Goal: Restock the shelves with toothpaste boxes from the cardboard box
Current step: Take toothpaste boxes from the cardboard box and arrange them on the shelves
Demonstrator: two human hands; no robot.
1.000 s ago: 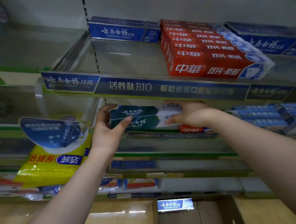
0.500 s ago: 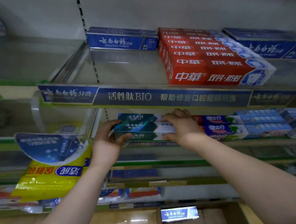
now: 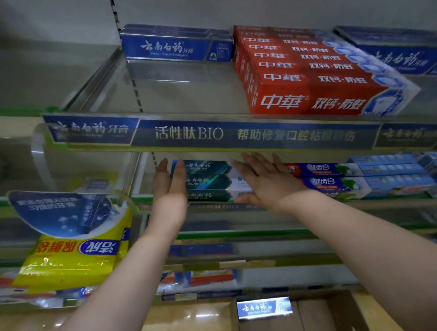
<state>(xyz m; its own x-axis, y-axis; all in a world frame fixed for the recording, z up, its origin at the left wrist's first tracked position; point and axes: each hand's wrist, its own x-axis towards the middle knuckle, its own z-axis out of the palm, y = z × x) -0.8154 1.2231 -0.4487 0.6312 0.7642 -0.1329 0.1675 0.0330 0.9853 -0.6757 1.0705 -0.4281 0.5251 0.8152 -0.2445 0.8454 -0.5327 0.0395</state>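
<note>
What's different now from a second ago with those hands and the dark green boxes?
Both hands gripped the dark green toothpaste boxes and pushed them back onto the middle shelf. Now they have let go: the left hand is open at the stack's left end, the right hand spread over its right end. The red boxes above and the cardboard box below stayed put.

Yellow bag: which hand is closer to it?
Left. The left hand is up and right of the yellow bag; the right hand lies farther right, against the green toothpaste boxes.
</note>
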